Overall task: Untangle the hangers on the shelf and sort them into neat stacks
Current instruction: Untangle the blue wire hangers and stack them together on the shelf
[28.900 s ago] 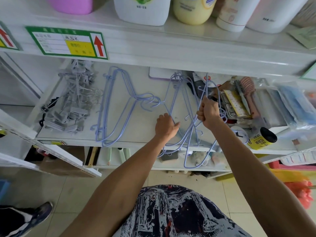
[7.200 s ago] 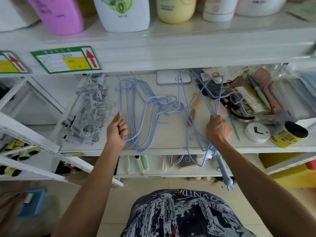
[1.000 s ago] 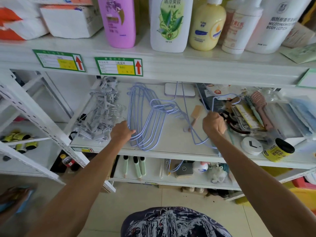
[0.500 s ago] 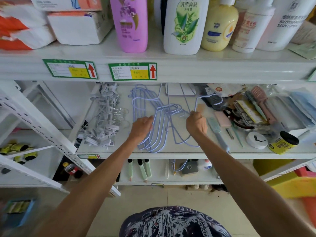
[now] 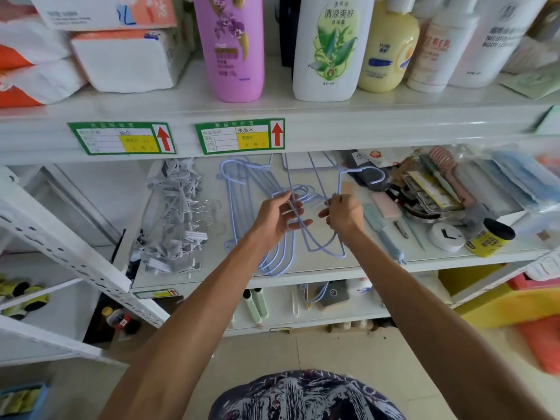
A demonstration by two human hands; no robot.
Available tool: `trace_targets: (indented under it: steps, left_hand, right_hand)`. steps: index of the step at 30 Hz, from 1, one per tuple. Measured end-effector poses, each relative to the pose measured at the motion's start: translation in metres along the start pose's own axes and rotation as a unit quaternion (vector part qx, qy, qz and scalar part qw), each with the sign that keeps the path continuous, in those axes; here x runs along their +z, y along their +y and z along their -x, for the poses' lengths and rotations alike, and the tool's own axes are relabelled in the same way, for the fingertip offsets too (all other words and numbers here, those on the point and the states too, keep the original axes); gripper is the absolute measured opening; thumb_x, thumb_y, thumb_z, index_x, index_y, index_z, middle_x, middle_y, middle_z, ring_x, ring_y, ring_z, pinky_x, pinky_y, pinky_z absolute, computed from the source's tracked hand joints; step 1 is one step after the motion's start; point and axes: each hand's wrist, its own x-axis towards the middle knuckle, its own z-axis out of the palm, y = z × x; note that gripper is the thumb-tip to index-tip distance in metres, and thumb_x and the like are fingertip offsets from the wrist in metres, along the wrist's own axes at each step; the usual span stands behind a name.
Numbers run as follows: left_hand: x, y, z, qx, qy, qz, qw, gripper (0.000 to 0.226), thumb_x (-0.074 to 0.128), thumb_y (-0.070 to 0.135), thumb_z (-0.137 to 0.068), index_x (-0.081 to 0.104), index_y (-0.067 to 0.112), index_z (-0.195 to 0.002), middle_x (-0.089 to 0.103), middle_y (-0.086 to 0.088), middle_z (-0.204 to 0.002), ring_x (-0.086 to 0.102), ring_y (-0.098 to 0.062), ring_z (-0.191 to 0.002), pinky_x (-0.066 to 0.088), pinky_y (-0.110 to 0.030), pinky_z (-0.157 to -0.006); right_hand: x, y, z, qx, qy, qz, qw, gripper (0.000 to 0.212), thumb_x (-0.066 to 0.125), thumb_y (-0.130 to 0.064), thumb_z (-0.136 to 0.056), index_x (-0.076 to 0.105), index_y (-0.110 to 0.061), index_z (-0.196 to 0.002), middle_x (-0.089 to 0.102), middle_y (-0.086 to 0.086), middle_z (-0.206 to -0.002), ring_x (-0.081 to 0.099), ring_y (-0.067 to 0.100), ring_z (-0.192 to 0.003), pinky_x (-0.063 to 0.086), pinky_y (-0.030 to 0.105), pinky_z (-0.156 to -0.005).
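Shelf [image 5: 303, 272]: grey clip hangers [image 5: 178, 219] piled at 9 o'clock of blue hanger stack [image 5: 242, 207]. Left hand [image 5: 278, 219] over the stack, fingers spread, touching the loose blue hanger [image 5: 324, 252]. Right hand [image 5: 345, 218], at its 3 o'clock, fingers curled tight round that hanger's wire.

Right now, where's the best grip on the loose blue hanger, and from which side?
Grip the loose blue hanger at its neck, just below the hook, coming from the front edge of the shelf. The hook points back and right, and the lower bar overlaps the stacked hangers, so the neck is probably the freest part. The right hand pinches near there.
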Motion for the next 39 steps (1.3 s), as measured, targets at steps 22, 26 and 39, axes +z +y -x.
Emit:
trace_targets:
  steps: [22,26,39]
  left_hand:
    - [0.023,0.007,-0.010,0.025,0.086,-0.051,0.995,0.033,0.034,0.012,-0.106,0.056,0.008,-0.081,0.041,0.003,-0.049,0.039,-0.007,-0.037,0.036,-0.018,-0.036]
    - [0.021,0.014,-0.011,0.012,0.073,0.014,0.997,0.036,0.030,0.015,-0.107,0.045,0.013,-0.074,0.027,0.009,-0.045,0.022,-0.004,-0.034,0.017,-0.017,-0.028]
    - [0.022,0.002,-0.011,-0.006,-0.018,0.062,0.998,0.028,0.033,0.011,-0.104,0.059,0.004,-0.094,0.028,0.006,-0.056,0.026,-0.003,-0.037,0.019,-0.016,-0.028]
  right_hand:
    - [-0.046,0.009,-0.019,-0.040,0.011,0.117,0.992,0.027,0.046,-0.011,-0.096,0.068,-0.008,-0.080,0.065,0.001,-0.063,0.055,0.013,-0.047,0.037,0.018,-0.039]
    - [-0.050,0.013,-0.020,-0.091,0.000,0.178,0.980,0.028,0.048,-0.016,-0.097,0.071,-0.005,-0.085,0.067,0.012,-0.079,0.060,0.027,-0.065,0.039,0.023,-0.047]
    - [-0.039,0.009,-0.010,-0.051,-0.016,0.086,0.995,0.031,0.045,-0.020,-0.096,0.067,-0.007,-0.079,0.064,0.016,-0.068,0.058,0.031,-0.056,0.045,0.036,-0.049]
